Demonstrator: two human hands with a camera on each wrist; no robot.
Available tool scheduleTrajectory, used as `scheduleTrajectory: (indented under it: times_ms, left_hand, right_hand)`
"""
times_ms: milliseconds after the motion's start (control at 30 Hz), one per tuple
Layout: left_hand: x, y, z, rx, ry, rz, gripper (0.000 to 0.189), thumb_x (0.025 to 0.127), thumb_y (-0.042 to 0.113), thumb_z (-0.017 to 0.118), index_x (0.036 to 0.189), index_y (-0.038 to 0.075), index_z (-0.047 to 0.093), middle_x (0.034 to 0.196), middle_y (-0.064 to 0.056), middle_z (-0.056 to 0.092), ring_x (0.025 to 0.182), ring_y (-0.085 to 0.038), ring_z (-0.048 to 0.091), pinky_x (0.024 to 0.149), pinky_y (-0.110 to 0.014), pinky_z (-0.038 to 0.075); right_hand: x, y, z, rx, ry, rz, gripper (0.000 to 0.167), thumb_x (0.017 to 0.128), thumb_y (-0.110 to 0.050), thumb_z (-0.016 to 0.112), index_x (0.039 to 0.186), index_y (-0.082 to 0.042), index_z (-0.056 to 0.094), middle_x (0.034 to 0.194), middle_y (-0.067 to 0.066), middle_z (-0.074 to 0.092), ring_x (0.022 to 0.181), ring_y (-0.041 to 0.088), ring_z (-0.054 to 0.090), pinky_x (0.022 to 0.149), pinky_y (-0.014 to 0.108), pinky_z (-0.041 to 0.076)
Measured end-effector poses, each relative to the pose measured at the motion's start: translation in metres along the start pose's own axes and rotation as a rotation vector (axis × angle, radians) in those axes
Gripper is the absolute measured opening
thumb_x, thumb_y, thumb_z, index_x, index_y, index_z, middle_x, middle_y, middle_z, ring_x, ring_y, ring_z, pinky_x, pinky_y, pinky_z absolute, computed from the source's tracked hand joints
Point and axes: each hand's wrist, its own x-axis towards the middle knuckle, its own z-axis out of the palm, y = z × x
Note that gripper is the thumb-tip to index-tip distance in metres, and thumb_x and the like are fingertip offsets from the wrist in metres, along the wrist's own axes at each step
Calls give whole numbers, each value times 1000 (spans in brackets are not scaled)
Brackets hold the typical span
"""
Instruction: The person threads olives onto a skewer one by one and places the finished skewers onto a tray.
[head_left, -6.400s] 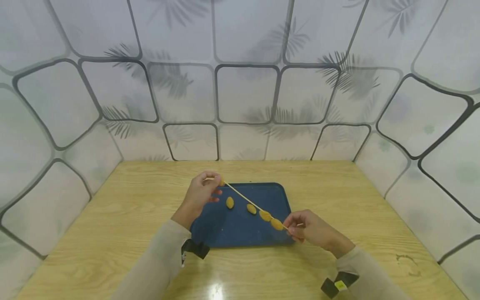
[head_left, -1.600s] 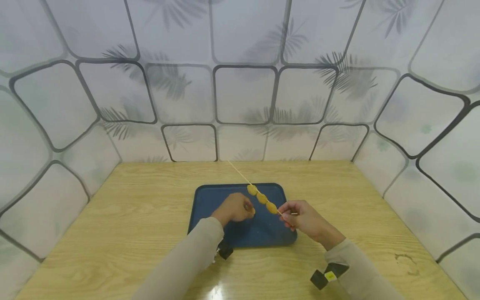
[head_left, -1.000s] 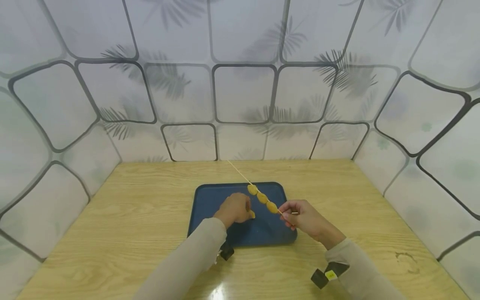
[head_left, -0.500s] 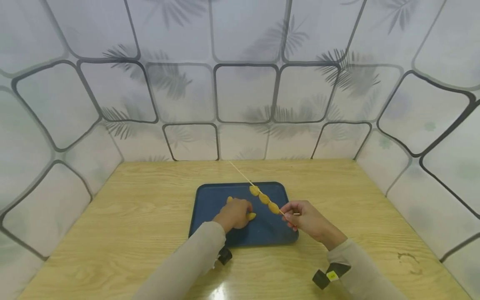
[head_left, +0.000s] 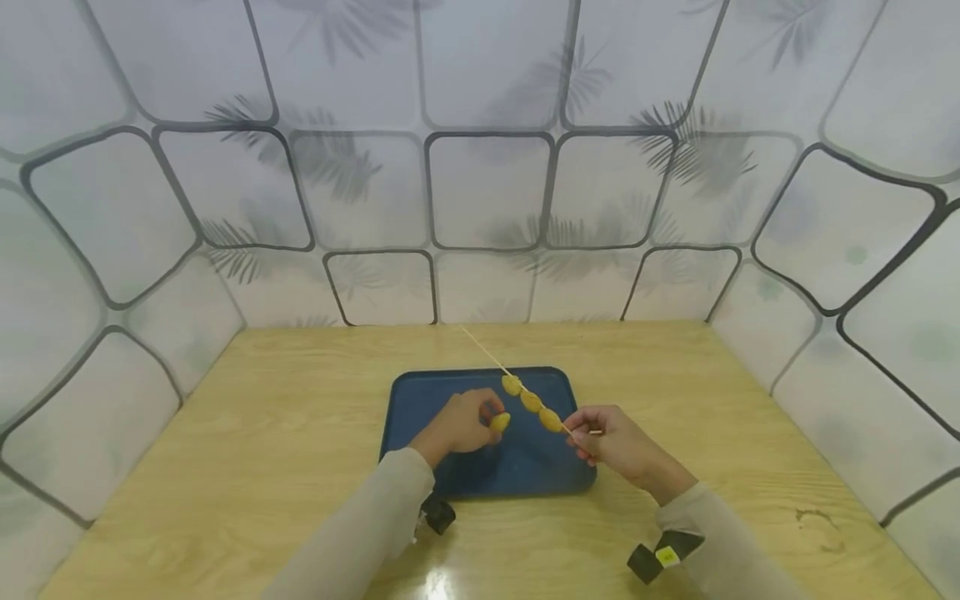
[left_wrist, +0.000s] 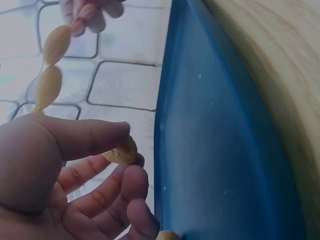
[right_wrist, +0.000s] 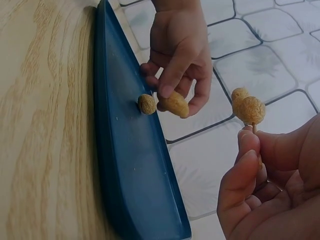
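Note:
My right hand (head_left: 617, 443) pinches the near end of a thin wooden skewer (head_left: 480, 347), which slants up to the left. Three wrinkled, golden oval food pieces (head_left: 531, 402) are threaded close together just beyond those fingers. Between thumb and fingertips, my left hand (head_left: 463, 423) pinches a loose oval food piece (head_left: 500, 422), held off the skewer above the blue tray (head_left: 540, 477). Another such loose piece (right_wrist: 146, 104) lies on the tray in the right wrist view; in the head view the left hand hides it.
The tray rests on a light wood-grain table (head_left: 285, 417). Patterned pale walls (head_left: 491, 192) enclose the back and both sides. Dark wrist cameras are strapped to the left sleeve (head_left: 375, 508) and right sleeve (head_left: 723, 533).
Earlier, the left hand slid a third piece along the skewer from its tip to join the other two. It then reached to the tray, took a loose piece and raised it slightly.

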Motion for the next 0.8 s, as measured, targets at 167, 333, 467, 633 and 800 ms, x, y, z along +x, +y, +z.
scheduleTrajectory:
  times_ms: [167,333,467,633,800]
  left_hand:
    - [-5,-1,-10,-125,38,-42,39,92,14,73,130,15,63,111,-9,68,84,-21,67,72,-40,56]
    - [-13,-3,-22,-324,91,-103,41,95,7,69,135,8,59,111,-12,65,82,-23,69,70,-39,59]
    - [-21,-5,-31,-444,153,-114,42,93,2,70,134,6,58,117,-14,62,88,-30,70,76,-43,60]
    - [-29,-9,-38,-553,210,-93,41,92,0,70,132,5,59,124,-18,61,92,-36,71,80,-45,60]
    - [-37,-9,-46,-665,255,-64,47,92,-5,69,135,3,55,125,-25,58,96,-40,70,83,-49,59]
  right_hand:
    - [-2,-3,-2,2,-2,-18,20,102,6,50,114,21,52,89,8,61,70,11,54,61,24,50]
    - [-2,-3,-2,-7,-8,-24,18,103,6,49,113,20,52,88,5,61,70,10,54,61,23,50]
    - [-2,-2,-1,-16,-13,-28,17,103,6,49,111,20,52,87,7,60,70,10,54,61,23,50]
    - [-2,-3,-2,-31,-21,-17,18,103,5,50,111,21,52,88,10,60,70,11,53,61,23,50]
    - [-4,-4,-3,-51,-34,-17,18,103,3,52,111,20,52,89,11,60,70,11,54,61,24,50]
